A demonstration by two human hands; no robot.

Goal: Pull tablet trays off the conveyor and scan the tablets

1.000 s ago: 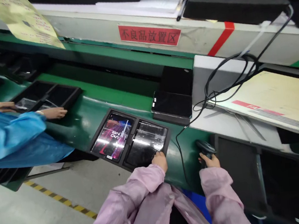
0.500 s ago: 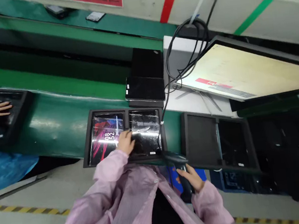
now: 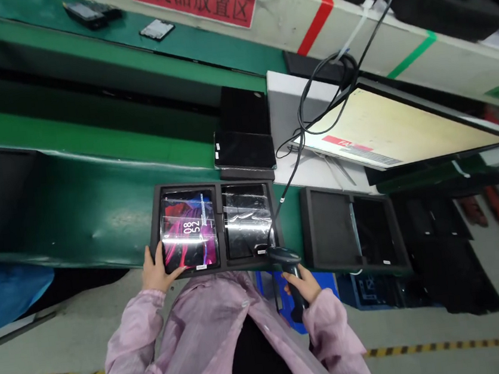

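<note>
My left hand point(image 3: 157, 274) rests at the near left corner of a black foam tray point(image 3: 220, 226), its fingers spread along the side and its thumb over the near edge. In the tray's left compartment lies a lit tablet point(image 3: 188, 227) showing 08 52 on a red and purple screen. A dark tablet point(image 3: 247, 217) with glare on it fills the right compartment. My right hand point(image 3: 303, 284) is wrapped around the handle of a black barcode scanner point(image 3: 284, 258), whose head is by the tray's near right corner. A cable runs up from the scanner.
A second foam tray point(image 3: 330, 229) with a dark tablet in its right compartment lies to the right. Behind stand a stack of dark tablets point(image 3: 245, 149) and a lit monitor point(image 3: 405, 130). The scanner's coiled cable point(image 3: 302, 121) hangs before it. A blue bin point(image 3: 328, 283) is below the bench.
My left hand has moved left from the middle of the tray to its near left corner. The scanner has shifted slightly left. The other person's hand at far left has left the view.
</note>
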